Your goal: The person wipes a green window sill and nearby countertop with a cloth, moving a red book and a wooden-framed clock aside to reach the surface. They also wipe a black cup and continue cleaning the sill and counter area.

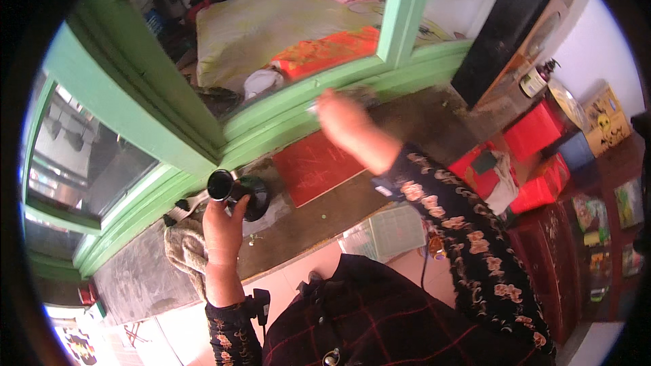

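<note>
My left hand is closed around a dark, round-mouthed object, possibly a cup. Directly beside it on the grey sill stands a dark rounded vessel; whether the two are joined I cannot tell. Blurred by motion, my right hand is over the green window frame's lower edge, with something small and pale at its fingers and a blurred, see-through object beyond it. Beneath that hand lies a red board on the sill. A brush and a grey-brown cloth lie left of my left hand.
A dark panel leans at the sill's right end, near a pump bottle. Red boxes and a pale cloth are at the right. A clear plastic container is below the sill's edge. Behind the glass is a bed.
</note>
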A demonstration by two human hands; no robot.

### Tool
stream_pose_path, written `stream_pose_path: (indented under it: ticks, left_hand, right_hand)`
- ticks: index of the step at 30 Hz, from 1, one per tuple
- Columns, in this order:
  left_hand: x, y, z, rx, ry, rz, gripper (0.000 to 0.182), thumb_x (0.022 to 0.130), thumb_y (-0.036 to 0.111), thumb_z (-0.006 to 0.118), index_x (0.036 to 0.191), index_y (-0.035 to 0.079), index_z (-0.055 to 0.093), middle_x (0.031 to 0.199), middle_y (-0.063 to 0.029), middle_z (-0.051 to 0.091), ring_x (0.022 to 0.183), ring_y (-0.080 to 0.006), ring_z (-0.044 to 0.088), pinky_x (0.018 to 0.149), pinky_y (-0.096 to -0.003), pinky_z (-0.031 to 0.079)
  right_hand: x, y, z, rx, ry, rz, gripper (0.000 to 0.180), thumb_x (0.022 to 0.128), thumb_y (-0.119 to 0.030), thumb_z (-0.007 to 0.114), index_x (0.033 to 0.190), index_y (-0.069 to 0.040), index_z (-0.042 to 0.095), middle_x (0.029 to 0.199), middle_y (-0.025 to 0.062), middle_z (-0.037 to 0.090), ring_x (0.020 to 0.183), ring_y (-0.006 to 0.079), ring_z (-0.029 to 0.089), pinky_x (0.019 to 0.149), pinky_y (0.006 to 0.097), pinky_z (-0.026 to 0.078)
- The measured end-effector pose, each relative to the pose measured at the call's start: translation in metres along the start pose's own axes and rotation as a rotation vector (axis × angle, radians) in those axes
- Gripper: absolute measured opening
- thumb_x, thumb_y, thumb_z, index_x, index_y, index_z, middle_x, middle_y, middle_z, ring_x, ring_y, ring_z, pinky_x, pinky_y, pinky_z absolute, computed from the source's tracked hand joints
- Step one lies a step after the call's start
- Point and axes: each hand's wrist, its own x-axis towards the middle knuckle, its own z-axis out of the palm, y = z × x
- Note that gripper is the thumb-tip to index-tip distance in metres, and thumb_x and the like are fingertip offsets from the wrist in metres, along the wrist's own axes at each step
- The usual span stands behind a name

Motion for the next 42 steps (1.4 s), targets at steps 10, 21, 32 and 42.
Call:
stream_pose_path:
  ticks: [10, 21, 32, 42]
  left_hand:
    - [0.000, -0.011, 0.002, 0.049, 0.039, 0.066, 0.036, 0.082, 0.027, 0.076, 0.107, 0.003, 0.066, 0.095, -0.0191, 0.069, 0.088, -0.0364, 0.067, 0.075, -0.0416, 0.051]
    - [-0.003, 0.002, -0.001, 0.173, 0.042, 0.050, 0.040, 0.083, 0.035, 0.074, 0.107, 0.005, 0.061, 0.091, -0.0196, 0.067, 0.087, -0.0401, 0.064, 0.073, -0.0464, 0.051]
    - [-0.019, 0.017, -0.018, 0.114, 0.101, 0.101, 0.038, 0.083, 0.032, 0.073, 0.107, 0.005, 0.060, 0.092, -0.0179, 0.067, 0.087, -0.0387, 0.064, 0.073, -0.0449, 0.052]
    - [-0.061, -0.008, -0.070, 0.073, 0.159, 0.022, 0.037, 0.080, 0.026, 0.076, 0.107, 0.006, 0.063, 0.093, -0.0164, 0.068, 0.086, -0.0380, 0.065, 0.071, -0.0438, 0.052]
  right_hand:
    - [0.013, 0.091, -0.028, 0.179, -0.042, 0.317, 0.033, 0.099, -0.026, 0.037, 0.099, -0.007, 0.064, 0.080, 0.0121, 0.063, 0.072, 0.0272, 0.060, 0.067, 0.0421, 0.049]
    - [0.006, 0.059, -0.047, -0.449, -0.053, -0.068, 0.026, 0.087, -0.005, 0.050, 0.106, -0.003, 0.067, 0.114, 0.0179, 0.064, 0.100, 0.0373, 0.064, 0.086, 0.0460, 0.052]
    - [-0.009, -0.025, -0.013, -0.328, -0.040, -0.238, 0.025, 0.090, -0.007, 0.049, 0.108, -0.003, 0.066, 0.110, 0.0170, 0.063, 0.100, 0.0370, 0.062, 0.085, 0.0450, 0.050]
    - [-0.016, -0.160, 0.060, -0.017, -0.169, -0.555, 0.023, 0.081, -0.001, 0.052, 0.100, -0.001, 0.066, 0.110, 0.0164, 0.061, 0.107, 0.0351, 0.057, 0.090, 0.0445, 0.049]
